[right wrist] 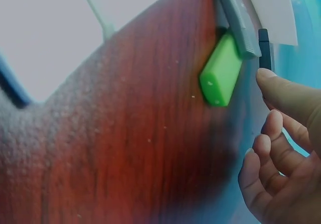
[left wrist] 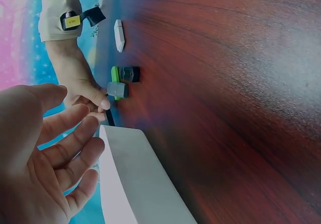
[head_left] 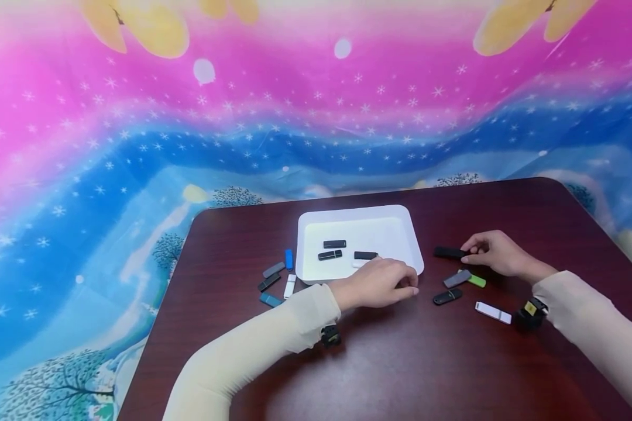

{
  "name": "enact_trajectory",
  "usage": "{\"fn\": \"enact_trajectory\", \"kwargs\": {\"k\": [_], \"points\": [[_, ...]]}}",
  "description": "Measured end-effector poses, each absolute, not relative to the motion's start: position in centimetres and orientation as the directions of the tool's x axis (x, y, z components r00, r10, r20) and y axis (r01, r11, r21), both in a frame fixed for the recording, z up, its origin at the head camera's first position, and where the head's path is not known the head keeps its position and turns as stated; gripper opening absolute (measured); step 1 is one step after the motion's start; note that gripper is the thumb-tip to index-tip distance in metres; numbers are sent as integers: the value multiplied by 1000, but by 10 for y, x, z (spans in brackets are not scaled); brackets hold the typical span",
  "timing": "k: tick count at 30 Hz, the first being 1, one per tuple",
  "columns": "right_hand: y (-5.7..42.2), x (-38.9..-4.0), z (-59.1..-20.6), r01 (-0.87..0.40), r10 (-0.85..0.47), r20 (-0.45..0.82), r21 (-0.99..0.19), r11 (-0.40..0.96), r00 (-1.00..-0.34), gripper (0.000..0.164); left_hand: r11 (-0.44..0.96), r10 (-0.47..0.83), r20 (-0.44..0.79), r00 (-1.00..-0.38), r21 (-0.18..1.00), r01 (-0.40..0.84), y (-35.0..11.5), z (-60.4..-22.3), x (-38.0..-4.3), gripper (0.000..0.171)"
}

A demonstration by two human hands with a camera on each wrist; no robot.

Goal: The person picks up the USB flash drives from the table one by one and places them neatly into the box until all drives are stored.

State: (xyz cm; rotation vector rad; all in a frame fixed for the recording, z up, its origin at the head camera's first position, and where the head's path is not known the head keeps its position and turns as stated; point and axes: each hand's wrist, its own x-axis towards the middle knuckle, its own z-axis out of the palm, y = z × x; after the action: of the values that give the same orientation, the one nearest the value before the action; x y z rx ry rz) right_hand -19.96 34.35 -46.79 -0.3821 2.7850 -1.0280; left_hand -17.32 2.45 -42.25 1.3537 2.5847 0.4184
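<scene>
My right hand (head_left: 492,254) pinches one end of a black USB flash drive (head_left: 446,252) between thumb and fingers, to the right of the tray. In the right wrist view the black drive (right wrist: 266,56) sticks out past the thumb tip. My left hand (head_left: 376,282) hovers over the tray's near right edge with loosely bent fingers and holds nothing. The white tray (head_left: 355,214) has black drives in it: one plain (head_left: 335,244), one with a band (head_left: 330,255), and another (head_left: 366,255) beside a white piece partly hidden by the left hand.
Below the right hand lie a grey drive (head_left: 457,279) across a green one (head_left: 476,280), a black one (head_left: 447,296) and a white one (head_left: 493,313). Left of the tray are blue (head_left: 288,259), grey (head_left: 274,269), black (head_left: 269,282), white (head_left: 290,286) and teal (head_left: 271,299) drives.
</scene>
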Motion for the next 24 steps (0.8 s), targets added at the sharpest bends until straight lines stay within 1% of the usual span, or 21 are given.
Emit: {"fn": "enact_trajectory", "kwargs": {"k": [8, 24], "points": [[348, -195, -459, -175, -263, -43, -639, 749, -964, 16, 523, 831, -12, -555, 355, 775, 32, -420, -174, 19], [349, -187, -438, -211, -246, 31, -621, 755, -969, 14, 524, 833, -20, -552, 344, 779, 31, -416, -175, 19]]}}
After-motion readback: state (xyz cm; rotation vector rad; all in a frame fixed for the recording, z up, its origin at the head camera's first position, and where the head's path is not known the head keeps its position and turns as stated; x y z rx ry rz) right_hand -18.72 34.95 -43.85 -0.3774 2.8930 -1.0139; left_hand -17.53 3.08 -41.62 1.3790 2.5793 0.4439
